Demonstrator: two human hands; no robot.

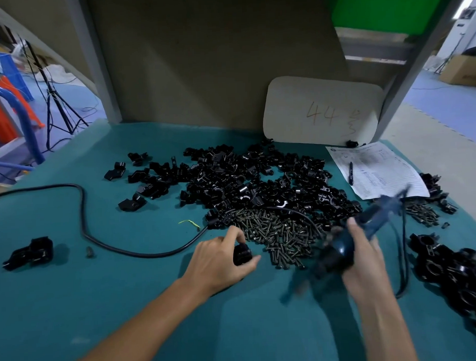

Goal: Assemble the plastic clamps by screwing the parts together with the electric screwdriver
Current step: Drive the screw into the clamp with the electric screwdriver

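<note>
- So, where is the left hand [220,258]?
- Low over the teal-green desk [128,305]. Its grip is clamped on a small black plastic clamp part [242,257], thumb and fingers curled round it. It is just beside the heap of dark metal screws [276,233].
- And the right hand [362,262]?
- Its grip is wrapped round the dark blue electric screwdriver [341,248]. The tool is blurred and slants up to the right, at the screws' right edge. Whether its tip meets the desk, I cannot tell.
- The other parts?
- A wide pile of loose black plastic clamp pieces [258,185] lies behind the screws. A cluster of bulkier black clamps [450,270] sits at the right edge.
- Anything else?
- A thick black cable [84,212] loops across the left side toward the screws. At the back right a black pen [350,173] lies on a white printed sheet [379,170].
</note>
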